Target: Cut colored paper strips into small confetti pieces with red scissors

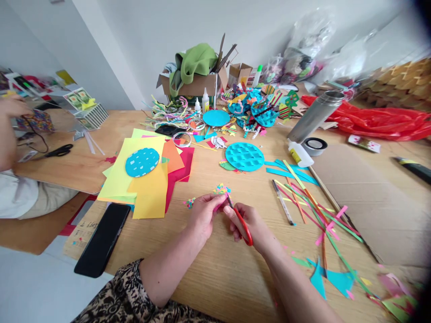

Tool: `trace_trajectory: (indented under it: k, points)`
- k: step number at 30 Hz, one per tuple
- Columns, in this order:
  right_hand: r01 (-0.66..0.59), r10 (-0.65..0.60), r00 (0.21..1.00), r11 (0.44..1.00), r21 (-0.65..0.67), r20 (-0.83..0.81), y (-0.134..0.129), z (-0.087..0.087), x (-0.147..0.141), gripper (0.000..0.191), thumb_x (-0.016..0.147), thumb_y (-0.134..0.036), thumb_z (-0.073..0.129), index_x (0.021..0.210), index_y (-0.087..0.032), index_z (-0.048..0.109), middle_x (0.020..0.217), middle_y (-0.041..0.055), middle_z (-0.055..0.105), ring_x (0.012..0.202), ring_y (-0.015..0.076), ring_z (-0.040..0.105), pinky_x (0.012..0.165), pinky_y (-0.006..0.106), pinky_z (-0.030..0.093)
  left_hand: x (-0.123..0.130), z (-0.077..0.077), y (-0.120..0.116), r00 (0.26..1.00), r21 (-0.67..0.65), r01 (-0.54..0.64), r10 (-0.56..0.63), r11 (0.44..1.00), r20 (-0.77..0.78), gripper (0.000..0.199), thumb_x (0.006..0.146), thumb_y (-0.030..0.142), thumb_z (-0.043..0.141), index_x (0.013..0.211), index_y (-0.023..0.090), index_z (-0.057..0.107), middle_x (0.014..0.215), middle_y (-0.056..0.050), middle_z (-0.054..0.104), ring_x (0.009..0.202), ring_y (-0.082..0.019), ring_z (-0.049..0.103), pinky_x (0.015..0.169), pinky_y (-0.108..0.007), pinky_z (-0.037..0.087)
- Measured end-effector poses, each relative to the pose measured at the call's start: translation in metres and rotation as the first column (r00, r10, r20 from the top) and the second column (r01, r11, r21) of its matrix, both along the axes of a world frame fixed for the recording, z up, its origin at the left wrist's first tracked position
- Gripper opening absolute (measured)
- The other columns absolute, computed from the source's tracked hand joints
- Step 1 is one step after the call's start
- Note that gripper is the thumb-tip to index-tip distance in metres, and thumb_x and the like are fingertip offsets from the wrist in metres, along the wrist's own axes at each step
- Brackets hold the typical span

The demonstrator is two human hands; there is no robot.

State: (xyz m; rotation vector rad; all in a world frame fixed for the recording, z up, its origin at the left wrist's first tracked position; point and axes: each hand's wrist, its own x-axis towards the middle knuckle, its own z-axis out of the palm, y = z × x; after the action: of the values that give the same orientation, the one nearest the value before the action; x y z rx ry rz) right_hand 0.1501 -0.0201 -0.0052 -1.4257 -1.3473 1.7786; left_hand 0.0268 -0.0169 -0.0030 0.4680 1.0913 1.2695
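My right hand (251, 217) grips red-handled scissors (245, 228), their blades toward my left fingertips. My left hand (204, 211) pinches a small piece of pink paper (226, 196) beside the blade tips; most of it is hidden by my fingers. Just beyond the hands lies a little heap of colourful paper snippets (221, 188), and a smaller heap (190, 203) sits left of my left hand. Farther back is a blue disc with a raised pattern (245, 157). A blue oval with pale patches (142, 163) rests on yellow sheets (116, 172) at the left.
A black phone (103, 240) lies at the near left. Paper strips (314, 206), a pen (283, 202) and cardboard (373, 197) are on the right. A steel flask (315, 117) and glue bottle (299, 154) stand behind them. Another person's arm (9, 130) shows far left.
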Motion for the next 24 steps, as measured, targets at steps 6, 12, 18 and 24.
trace_trajectory:
  k: [6, 12, 18, 24]
  points:
    - [0.001, -0.001, 1.000, 1.000, -0.008, -0.027, 0.0002, -0.0012, -0.0002, 0.044, 0.070, -0.057, 0.062, 0.066, -0.019, 0.042, 0.044, -0.0068, 0.052, 0.030, 0.0066, 0.047, 0.029, 0.015, 0.035, 0.0010, -0.0021, -0.0009, 1.000, -0.003, -0.021, 0.022, 1.000, 0.015, 0.011, 0.060, 0.023, 0.074, 0.062, 0.013, 0.070, 0.063, -0.005, 0.067, 0.063, -0.013, 0.058, 0.063, -0.025, 0.043]
    - [0.007, -0.007, 1.000, 1.000, -0.012, -0.004, -0.0012, 0.0016, -0.0002, 0.045, 0.070, -0.059, 0.061, 0.064, -0.019, 0.042, 0.043, -0.0069, 0.051, 0.029, 0.0063, 0.046, 0.029, 0.015, 0.035, 0.0019, -0.0025, -0.0014, 1.000, -0.014, -0.022, 0.023, 1.000, 0.010, 0.010, 0.060, 0.023, 0.074, 0.063, 0.013, 0.071, 0.064, -0.005, 0.067, 0.063, -0.012, 0.057, 0.063, -0.024, 0.043]
    - [0.005, -0.005, 1.000, 1.000, -0.005, -0.002, -0.0005, 0.0044, -0.0005, 0.045, 0.070, -0.060, 0.060, 0.064, -0.019, 0.041, 0.043, -0.0068, 0.051, 0.029, 0.0062, 0.046, 0.029, 0.016, 0.034, 0.0023, -0.0016, -0.0007, 0.999, -0.032, -0.031, 0.031, 0.999, 0.016, 0.010, 0.058, 0.022, 0.075, 0.061, 0.013, 0.070, 0.063, -0.004, 0.067, 0.062, -0.012, 0.057, 0.062, -0.024, 0.043]
    - [0.003, -0.003, 1.000, 1.000, -0.002, 0.016, -0.0010, 0.0037, -0.0004, 0.046, 0.070, -0.061, 0.059, 0.063, -0.020, 0.039, 0.042, -0.0070, 0.050, 0.028, 0.0066, 0.045, 0.027, 0.016, 0.031, 0.0022, -0.0025, -0.0009, 0.999, -0.026, -0.025, 0.026, 0.999, 0.029, 0.009, 0.059, 0.021, 0.074, 0.061, 0.013, 0.070, 0.063, -0.004, 0.067, 0.062, -0.012, 0.057, 0.062, -0.024, 0.043]
